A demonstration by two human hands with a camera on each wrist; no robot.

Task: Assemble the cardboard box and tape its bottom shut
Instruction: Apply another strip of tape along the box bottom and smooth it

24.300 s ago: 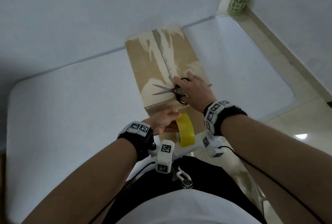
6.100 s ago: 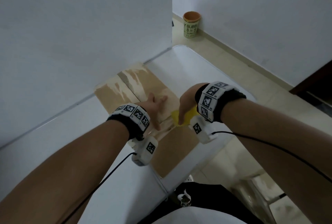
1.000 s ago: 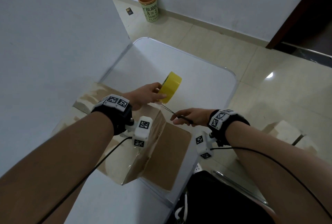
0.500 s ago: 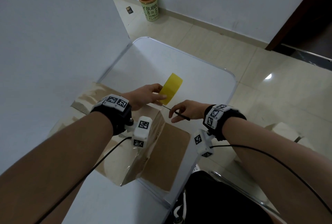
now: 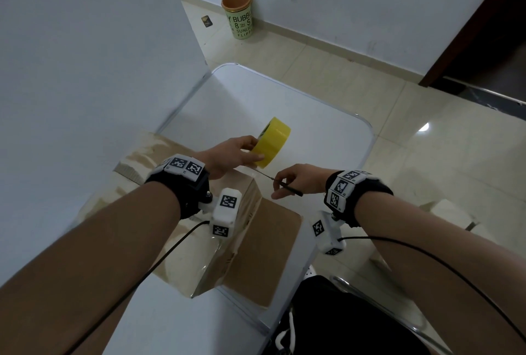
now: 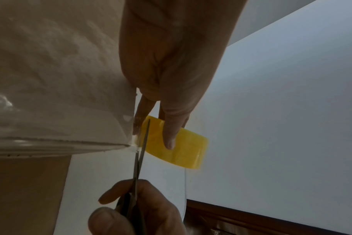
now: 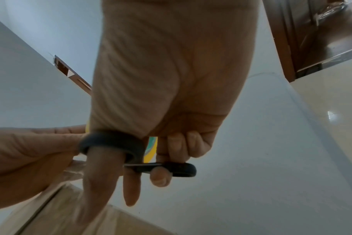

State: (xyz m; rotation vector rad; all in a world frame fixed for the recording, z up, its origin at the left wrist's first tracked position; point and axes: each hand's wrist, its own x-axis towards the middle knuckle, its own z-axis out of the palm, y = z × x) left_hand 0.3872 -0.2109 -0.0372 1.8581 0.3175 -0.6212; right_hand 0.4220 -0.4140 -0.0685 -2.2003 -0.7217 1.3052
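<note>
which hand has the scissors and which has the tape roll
The right hand grips the scissors, fingers through the dark handle loops. The left hand holds the yellow tape roll above the cardboard box.

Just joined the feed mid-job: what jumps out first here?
The yellow tape roll, held by the left hand above the cardboard box's far corner. Just right, the right hand holds scissors, blades at the tape between roll and box. An orange-rimmed cup stands against the far wall.
</note>
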